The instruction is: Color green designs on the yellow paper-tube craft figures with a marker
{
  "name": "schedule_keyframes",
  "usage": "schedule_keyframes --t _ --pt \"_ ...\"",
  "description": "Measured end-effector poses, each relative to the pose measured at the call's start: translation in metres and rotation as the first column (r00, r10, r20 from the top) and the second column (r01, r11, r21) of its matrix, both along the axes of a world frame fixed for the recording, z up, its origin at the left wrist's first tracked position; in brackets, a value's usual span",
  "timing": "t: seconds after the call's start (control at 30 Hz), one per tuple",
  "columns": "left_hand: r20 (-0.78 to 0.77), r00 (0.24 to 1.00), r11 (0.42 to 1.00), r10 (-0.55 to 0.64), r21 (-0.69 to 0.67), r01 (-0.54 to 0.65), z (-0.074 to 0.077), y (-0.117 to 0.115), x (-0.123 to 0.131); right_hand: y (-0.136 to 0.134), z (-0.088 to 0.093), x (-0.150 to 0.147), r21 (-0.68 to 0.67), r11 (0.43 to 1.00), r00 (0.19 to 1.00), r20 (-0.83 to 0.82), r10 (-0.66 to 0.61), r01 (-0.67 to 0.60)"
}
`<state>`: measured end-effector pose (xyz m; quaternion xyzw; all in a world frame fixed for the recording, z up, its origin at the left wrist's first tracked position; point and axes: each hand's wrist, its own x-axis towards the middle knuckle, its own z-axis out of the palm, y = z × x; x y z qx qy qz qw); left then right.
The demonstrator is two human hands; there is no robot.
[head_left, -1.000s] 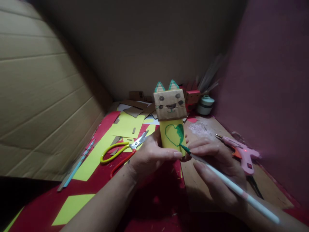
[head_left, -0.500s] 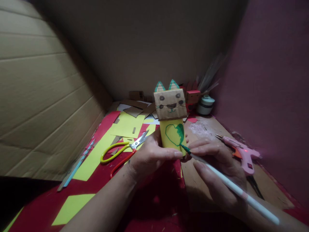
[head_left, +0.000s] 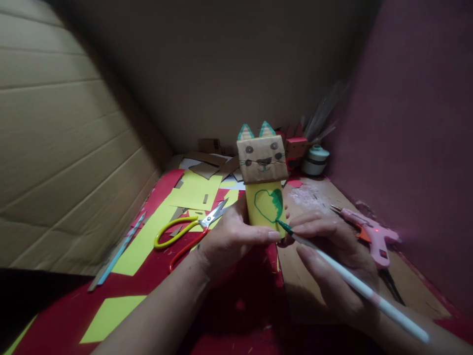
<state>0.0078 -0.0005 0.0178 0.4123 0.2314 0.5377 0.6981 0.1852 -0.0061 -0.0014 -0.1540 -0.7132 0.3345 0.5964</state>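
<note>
A cat figure with a cardboard head, green-edged ears and a yellow paper body stands upright in the middle. My left hand is closed around its lower body, thumb across the front. On the yellow body is a green heart outline, filled in green along its right side. My right hand pinches a white-handled paintbrush. The brush's green tip touches the yellow paper at the heart's bottom point. Behind my left wrist, scissors with yellow and red handles lie spread.
A pink glue gun, its red light lit, lies on a cardboard sheet at right. Yellow paper and cardboard scraps litter the left and back. Behind stand a red figure and a pale jar. A cardboard wall rises at left.
The cat figure has shifted very slightly to the right within view. The brush tip stays near the heart's bottom point, and both hands keep their holds.
</note>
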Motion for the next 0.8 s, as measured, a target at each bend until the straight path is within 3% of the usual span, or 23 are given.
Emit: schedule_keyframes --t 0.13,0.37,0.57,0.8 --pt "0.006 1.0 0.999 0.025 -0.031 -0.025 0.0037 -0.0017 0.0008 -0.0007 0.0034 -0.0016 0.02 1.0 1.0 0.017 0.018 -0.019" --pt "-0.022 1.0 1.0 -0.004 0.016 0.004 -0.0034 0.0027 -0.0012 0.0001 0.0016 -0.0015 -0.003 1.0 1.0 -0.002 -0.012 0.012" --pt "-0.04 0.998 0.998 0.041 -0.04 -0.043 0.0012 0.0015 -0.0009 -0.0007 0.0031 -0.003 0.012 1.0 1.0 0.0 0.013 -0.013" --pt "-0.005 1.0 1.0 0.01 -0.014 -0.01 0.0003 0.0018 -0.0013 -0.0019 0.0054 -0.0023 -0.011 1.0 1.0 0.021 0.005 -0.005"
